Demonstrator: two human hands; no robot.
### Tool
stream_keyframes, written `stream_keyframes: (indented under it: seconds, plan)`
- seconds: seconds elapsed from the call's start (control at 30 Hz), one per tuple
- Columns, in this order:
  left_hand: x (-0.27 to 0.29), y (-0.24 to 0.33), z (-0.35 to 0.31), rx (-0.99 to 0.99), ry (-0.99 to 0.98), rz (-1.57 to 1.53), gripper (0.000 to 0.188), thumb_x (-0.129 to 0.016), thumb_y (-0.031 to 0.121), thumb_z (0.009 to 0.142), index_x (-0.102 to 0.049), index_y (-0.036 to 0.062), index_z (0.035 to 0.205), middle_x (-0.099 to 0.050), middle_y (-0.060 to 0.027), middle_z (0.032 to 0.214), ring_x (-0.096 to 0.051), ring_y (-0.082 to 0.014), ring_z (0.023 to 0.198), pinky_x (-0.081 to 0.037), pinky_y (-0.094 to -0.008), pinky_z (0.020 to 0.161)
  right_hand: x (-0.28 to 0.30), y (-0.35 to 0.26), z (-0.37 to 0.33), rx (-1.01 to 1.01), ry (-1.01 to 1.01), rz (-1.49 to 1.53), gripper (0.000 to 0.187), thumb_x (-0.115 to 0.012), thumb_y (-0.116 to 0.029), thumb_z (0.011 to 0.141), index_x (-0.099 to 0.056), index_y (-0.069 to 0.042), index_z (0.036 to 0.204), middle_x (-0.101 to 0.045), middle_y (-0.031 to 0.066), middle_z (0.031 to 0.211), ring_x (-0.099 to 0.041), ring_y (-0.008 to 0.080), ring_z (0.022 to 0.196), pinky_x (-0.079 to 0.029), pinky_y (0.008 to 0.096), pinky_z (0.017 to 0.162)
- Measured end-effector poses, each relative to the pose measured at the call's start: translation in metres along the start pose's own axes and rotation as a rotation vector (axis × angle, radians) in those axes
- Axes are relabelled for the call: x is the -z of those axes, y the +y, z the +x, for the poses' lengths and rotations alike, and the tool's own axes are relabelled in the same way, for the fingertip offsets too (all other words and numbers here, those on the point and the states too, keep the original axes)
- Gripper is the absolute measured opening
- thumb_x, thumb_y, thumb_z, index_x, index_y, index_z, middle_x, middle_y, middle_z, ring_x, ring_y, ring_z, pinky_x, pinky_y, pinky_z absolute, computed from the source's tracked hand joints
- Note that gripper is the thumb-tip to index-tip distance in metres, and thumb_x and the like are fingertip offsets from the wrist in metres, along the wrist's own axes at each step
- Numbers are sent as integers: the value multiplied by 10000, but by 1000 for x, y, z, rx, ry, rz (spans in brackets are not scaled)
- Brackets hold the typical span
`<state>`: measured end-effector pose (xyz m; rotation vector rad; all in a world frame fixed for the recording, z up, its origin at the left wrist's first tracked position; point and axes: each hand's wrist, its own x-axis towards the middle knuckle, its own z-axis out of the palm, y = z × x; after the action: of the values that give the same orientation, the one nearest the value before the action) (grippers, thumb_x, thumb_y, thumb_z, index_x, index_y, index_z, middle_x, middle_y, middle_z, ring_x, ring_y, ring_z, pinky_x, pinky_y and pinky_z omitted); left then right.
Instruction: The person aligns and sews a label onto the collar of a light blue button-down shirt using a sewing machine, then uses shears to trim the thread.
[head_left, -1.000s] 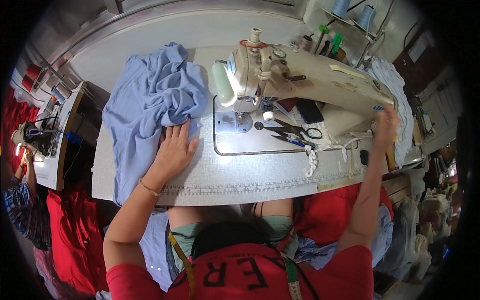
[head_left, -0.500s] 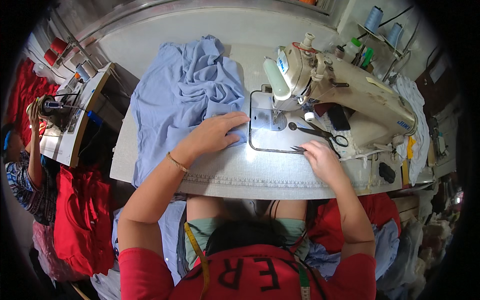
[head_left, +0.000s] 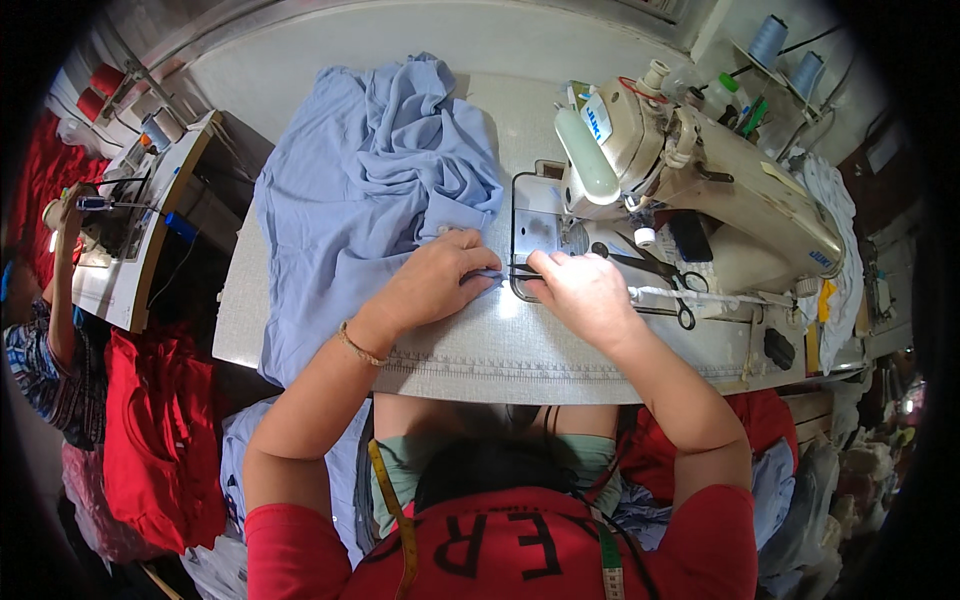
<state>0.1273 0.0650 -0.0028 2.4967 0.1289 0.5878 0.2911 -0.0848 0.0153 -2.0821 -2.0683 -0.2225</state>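
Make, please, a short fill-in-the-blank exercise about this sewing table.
The left hand touches a ____ cloth.
Of the black scissors and the small pointed tool, the right hand holds the ____.
The sewing machine stands to the ____ of this cloth.
The bracelet is on the ____ wrist.

Missing words: blue; small pointed tool; right; left.

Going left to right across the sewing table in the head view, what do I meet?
Crumpled pale-blue fabric, small dark pointed snips, right hand, large black metal scissors, small black rounded object.
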Motion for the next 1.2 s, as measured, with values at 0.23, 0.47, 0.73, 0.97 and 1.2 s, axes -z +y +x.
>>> stream_keyframes:
  seconds: [0.23, 0.47, 0.73, 0.97, 1.2]
  plan:
    - [-2, 2, 0, -14, 36, 31, 152, -669, 76, 751, -634, 32, 892, -551, -110, 853, -541, -305, 831, -447, -380, 738, -5, -8, 2, 48, 126, -54, 187, -629, -258, 805, -548, -118, 898, -600, 46, 708, -604, 221, 618, -476, 327, 598]
    - [-2, 3, 1, -25, 48, 10, 143, -667, 70, 752, -628, 22, 880, -552, -116, 850, -539, -311, 830, -442, -379, 740, -8, -13, 0, 55, 166, -92, 121, -613, -199, 772, -559, -110, 833, -575, 39, 678, -596, 204, 607, -474, 307, 590]
    - [-4, 1, -1, -28, 50, -26, 151, -676, 76, 758, -627, 17, 889, -552, -100, 823, -547, -273, 807, -448, -351, 722, -11, -6, -4, 41, 110, -147, 102, -597, -185, 785, -553, -105, 832, -590, 55, 691, -606, 213, 629, -487, 322, 612]
    - [-2, 12, 2, 466, -70, -605, 163, -654, 161, 862, -633, 6, 908, -576, 33, 761, -489, -43, 719, -416, -218, 648, -5, 26, -17, -391, 47, 699, 299, -631, -309, 855, -592, -54, 1006, -611, 75, 732, -584, 183, 615, -460, 323, 584]
    - [-10, 24, 6, 521, -97, -790, 138, -651, 147, 852, -641, 14, 887, -574, 55, 762, -489, -24, 705, -410, -196, 633, 18, -4, -15, -428, -205, 1256, 299, -678, -245, 836, -587, -23, 1016, -553, -29, 788, -468, 67, 702, -424, 226, 659]
